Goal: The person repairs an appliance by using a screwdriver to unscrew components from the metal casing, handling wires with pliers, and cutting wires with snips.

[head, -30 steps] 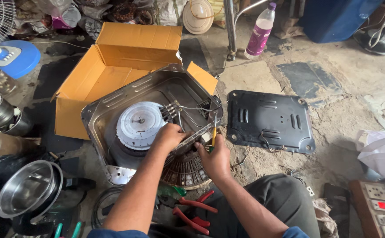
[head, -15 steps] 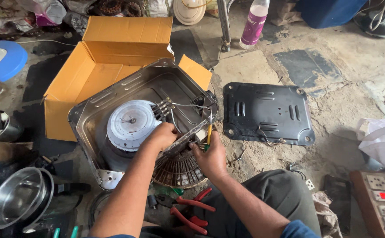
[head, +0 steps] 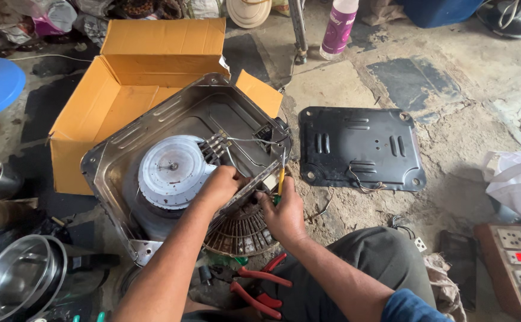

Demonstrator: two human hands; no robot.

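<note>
An opened square metal appliance housing [head: 153,134] lies tilted in front of me, with a round white coil disc [head: 171,170] and wires [head: 242,143] inside. My left hand [head: 220,186] grips the housing's near edge beside the wires. My right hand [head: 284,211] holds a screwdriver with a yellow and green handle [head: 281,180], its tip pointing up at the housing's right corner. Under the edge sits a round slotted metal part [head: 241,229].
An open orange cardboard box [head: 129,77] stands behind the housing. A black metal base plate [head: 362,146] lies on the floor to the right. Red-handled pliers [head: 260,286] lie by my knee. A steel pot [head: 19,277], a power strip [head: 520,259] and a purple bottle [head: 339,27] surround me.
The view has shifted down and closer. Both hands stay at the housing's near right edge, with the screwdriver still at the corner.
</note>
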